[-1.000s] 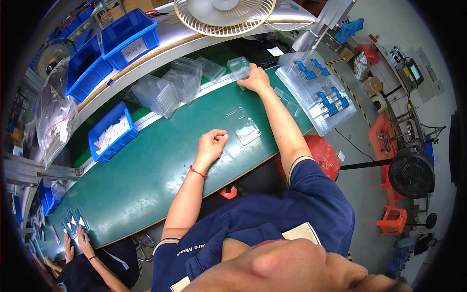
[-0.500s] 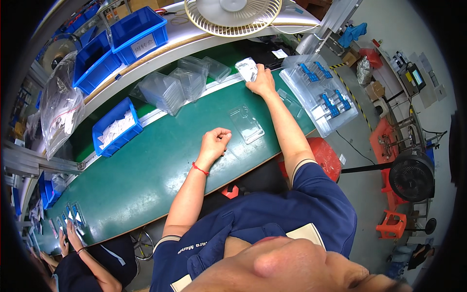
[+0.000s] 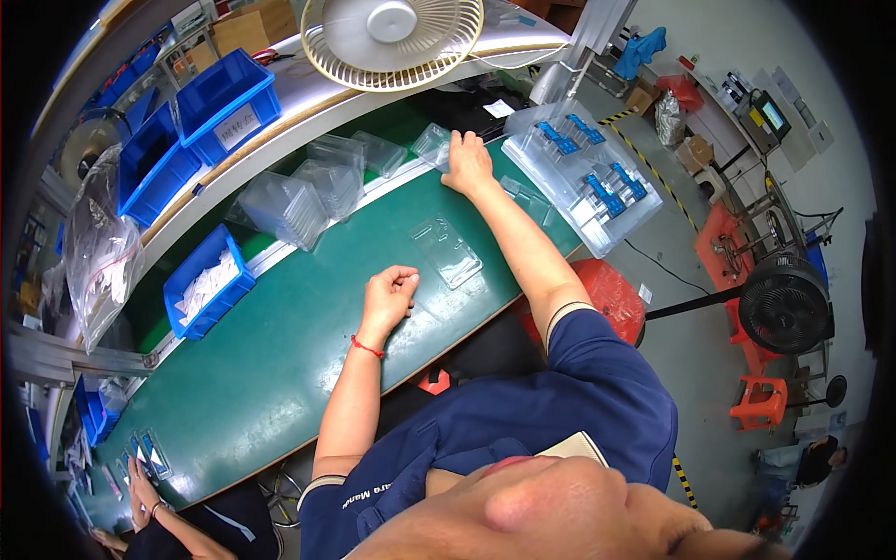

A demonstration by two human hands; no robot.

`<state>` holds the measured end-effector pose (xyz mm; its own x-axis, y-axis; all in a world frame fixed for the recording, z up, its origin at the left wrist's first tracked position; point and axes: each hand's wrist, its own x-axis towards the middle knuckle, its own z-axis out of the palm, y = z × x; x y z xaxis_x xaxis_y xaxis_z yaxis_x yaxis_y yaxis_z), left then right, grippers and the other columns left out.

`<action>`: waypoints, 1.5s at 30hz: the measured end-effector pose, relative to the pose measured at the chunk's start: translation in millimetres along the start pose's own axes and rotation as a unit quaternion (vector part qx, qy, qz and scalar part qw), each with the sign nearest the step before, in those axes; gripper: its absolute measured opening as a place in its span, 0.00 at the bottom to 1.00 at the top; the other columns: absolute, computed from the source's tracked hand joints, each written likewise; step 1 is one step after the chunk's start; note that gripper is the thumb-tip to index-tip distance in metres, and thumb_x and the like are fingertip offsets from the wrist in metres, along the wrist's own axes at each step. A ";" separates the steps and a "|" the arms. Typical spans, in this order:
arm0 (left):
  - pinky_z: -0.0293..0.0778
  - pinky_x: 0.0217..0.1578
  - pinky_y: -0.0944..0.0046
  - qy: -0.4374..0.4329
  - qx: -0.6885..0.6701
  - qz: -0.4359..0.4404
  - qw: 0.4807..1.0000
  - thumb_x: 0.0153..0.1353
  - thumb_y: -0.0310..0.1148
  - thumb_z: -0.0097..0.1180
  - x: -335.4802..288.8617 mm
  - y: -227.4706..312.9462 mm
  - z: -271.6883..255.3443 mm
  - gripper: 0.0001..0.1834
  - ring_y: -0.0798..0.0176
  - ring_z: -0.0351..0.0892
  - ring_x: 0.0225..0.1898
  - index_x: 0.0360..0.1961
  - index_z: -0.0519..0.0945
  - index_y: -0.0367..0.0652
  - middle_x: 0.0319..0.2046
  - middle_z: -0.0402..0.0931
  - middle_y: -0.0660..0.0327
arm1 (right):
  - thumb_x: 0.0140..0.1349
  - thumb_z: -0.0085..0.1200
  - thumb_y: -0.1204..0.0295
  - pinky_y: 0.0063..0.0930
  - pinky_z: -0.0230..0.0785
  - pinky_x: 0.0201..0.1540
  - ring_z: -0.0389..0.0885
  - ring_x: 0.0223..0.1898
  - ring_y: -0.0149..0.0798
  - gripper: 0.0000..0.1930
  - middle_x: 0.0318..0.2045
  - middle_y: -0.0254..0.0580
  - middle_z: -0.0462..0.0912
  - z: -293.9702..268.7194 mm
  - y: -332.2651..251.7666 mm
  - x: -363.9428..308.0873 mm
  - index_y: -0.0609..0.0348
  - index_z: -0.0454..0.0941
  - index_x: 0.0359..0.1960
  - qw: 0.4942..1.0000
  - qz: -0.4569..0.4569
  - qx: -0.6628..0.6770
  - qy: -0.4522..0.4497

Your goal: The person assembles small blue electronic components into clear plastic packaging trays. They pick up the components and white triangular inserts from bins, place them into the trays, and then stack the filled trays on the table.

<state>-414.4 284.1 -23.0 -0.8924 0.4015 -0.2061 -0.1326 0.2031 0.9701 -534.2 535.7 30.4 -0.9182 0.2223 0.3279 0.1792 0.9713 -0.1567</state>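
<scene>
At the back of the green table, my right hand (image 3: 467, 163) is closed on the edge of a clear plastic blister shell (image 3: 430, 147). My left hand (image 3: 389, 297) hovers low over the table with its fingers curled in and no object showing in them. Just beyond it lies a clear moulded blister shell (image 3: 449, 255), flat on the tabletop. Another clear shell (image 3: 528, 202) rests to the right of my right forearm. Nested stacks of clear shells (image 3: 285, 210) stand along the back edge, left of my right hand.
A clear tray (image 3: 597, 241) at the right end carries several blue parts. A blue bin (image 3: 210, 289) of white slips stands back left. Empty-looking blue bins (image 3: 229, 98) and a fan (image 3: 392, 42) sit on the shelf above. Far left, a co-worker's hands (image 3: 142, 490) handle small blue pieces.
The view has shifted, so table and bins sit differently in it. My right hand stays at the back edge, the shell in it now tilted and less shiny. My left hand keeps its curled pose.
</scene>
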 end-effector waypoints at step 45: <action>0.76 0.23 0.71 0.069 -0.327 0.108 0.936 0.65 0.31 0.56 -6.3 19.1 -50.3 0.06 0.70 0.75 0.29 0.37 0.76 0.39 0.29 0.74 0.64 | 0.41 0.72 0.50 0.42 0.68 0.57 0.75 0.55 0.53 0.50 0.53 0.61 0.74 -13.2 -32.0 -29.2 0.67 0.63 0.62 0.937 0.042 0.332 -0.098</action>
<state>-433.0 240.5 3.3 -0.9700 0.2421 -0.0208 -0.1379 -0.4779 0.8675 -508.4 499.2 38.1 -0.9695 0.2132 0.1207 0.0551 0.6700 -0.7403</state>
